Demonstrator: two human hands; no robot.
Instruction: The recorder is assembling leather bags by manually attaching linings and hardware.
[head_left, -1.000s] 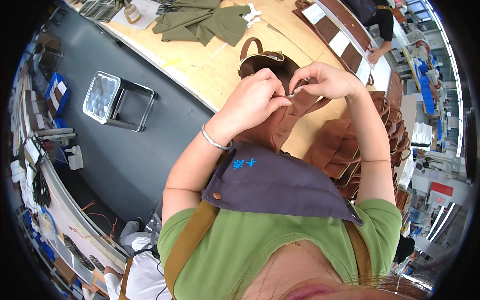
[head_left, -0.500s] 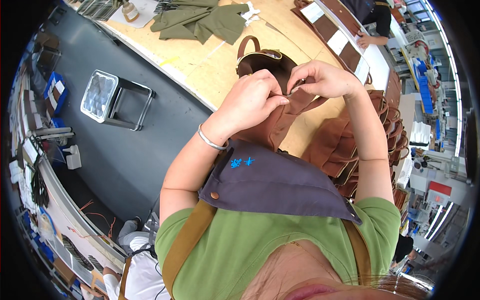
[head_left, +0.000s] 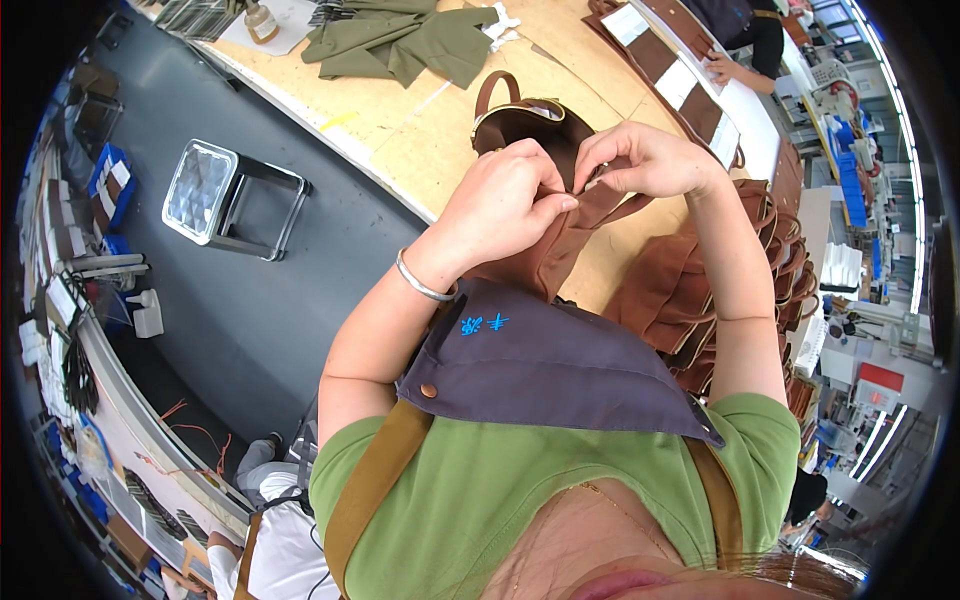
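A brown handbag (head_left: 545, 255) stands at the near edge of the work table, against my apron, with its mouth open and its dark inside showing. One looped handle (head_left: 490, 92) rises at its far side, and light trim runs along the rim. My left hand (head_left: 508, 195) is closed, thumb and fingers pinching the bag's near top edge. Right beside it, my right hand (head_left: 645, 162) pinches the same edge, thumb against index finger. The fingertips nearly meet there. Whether something small sits between them is too fine to make out.
Brown bags (head_left: 665, 285) are heaped to the right. Olive fabric (head_left: 410, 45) and a bottle (head_left: 261, 22) lie farther up the table (head_left: 400, 140). A stool (head_left: 225, 195) stands on the floor at left. A co-worker's hand (head_left: 725, 70) rests near brown panels.
My right fingers have shifted slightly at the bag's edge, while my left hand stays nearly still. The co-worker's hand at the top right has moved a little.
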